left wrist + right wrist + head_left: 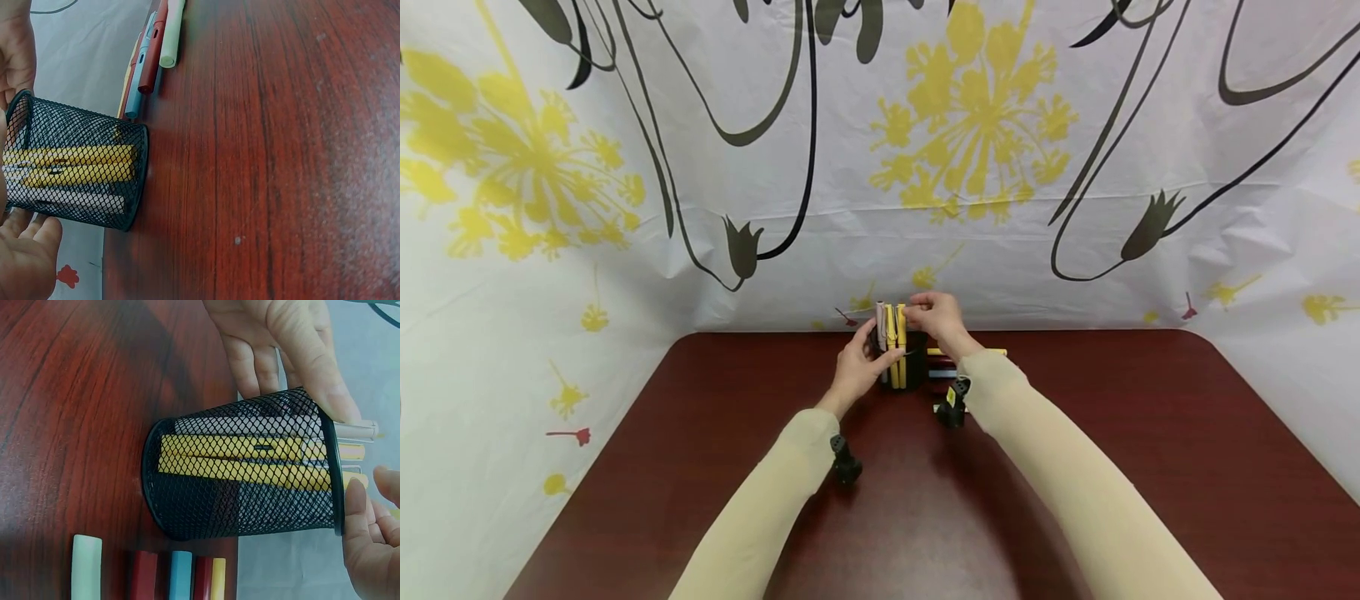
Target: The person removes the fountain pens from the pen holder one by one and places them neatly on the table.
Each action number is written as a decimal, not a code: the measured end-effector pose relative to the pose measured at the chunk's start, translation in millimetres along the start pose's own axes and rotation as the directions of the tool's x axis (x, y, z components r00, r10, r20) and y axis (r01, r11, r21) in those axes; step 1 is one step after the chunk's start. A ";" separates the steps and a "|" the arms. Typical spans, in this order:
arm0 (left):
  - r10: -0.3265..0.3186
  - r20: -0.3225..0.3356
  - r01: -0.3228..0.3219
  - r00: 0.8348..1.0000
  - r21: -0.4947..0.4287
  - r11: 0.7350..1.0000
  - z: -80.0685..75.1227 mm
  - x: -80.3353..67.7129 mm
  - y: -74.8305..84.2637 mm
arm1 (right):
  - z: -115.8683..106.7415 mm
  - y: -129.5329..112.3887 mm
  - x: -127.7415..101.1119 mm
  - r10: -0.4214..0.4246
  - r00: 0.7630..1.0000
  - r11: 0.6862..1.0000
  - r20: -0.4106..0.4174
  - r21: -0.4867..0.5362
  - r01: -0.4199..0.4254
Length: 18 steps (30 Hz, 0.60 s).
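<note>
A black mesh pen holder (200, 506) stands at the table's far edge, tipped sideways by the angle of both wrist views. Inside it are two yellow pens (237, 449) and a pale pink pen (356, 429), their ends rising above the rim. My left hand (855, 368) grips the holder from the left, thumb across the near side and fingers behind. At the rim's right side, my right hand (938, 318) pinches the top of the right-hand yellow pen (902, 333) between thumb and fingertip.
Right of the holder, several pens lie side by side on the dark red wooden table (700, 500): yellow, dark red, a light blue pen (139, 84), red and a pale green pen (86, 569). Behind the table hangs a white floral sheet (850, 192).
</note>
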<state>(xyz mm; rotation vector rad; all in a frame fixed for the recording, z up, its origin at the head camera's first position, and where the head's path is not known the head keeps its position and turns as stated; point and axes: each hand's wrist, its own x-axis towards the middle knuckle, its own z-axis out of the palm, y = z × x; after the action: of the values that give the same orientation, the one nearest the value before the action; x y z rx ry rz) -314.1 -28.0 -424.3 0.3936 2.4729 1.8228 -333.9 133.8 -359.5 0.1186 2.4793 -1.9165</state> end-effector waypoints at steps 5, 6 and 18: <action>0.006 0.002 -0.006 1.000 -0.005 1.000 -0.1 0.0 -0.4 | 2.3 -2.2 2.4 0.006 1.000 1.000 0.015 -0.020 -0.005; 0.005 0.002 -0.005 1.000 -0.007 1.000 -0.2 -0.1 -0.4 | 2.7 -2.8 2.9 0.007 1.000 1.000 0.015 -0.023 -0.006; 0.009 -0.001 -0.009 1.000 0.007 1.000 -1.1 -0.2 0.8 | 9.1 -8.9 8.9 0.027 0.999 0.988 -0.031 -0.151 -0.032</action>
<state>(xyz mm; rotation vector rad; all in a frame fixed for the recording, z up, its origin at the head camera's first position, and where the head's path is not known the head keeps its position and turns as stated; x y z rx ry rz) -313.9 -28.9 -423.3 0.4045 2.4828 1.8188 -343.7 123.3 -353.6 0.1819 2.6146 -1.7203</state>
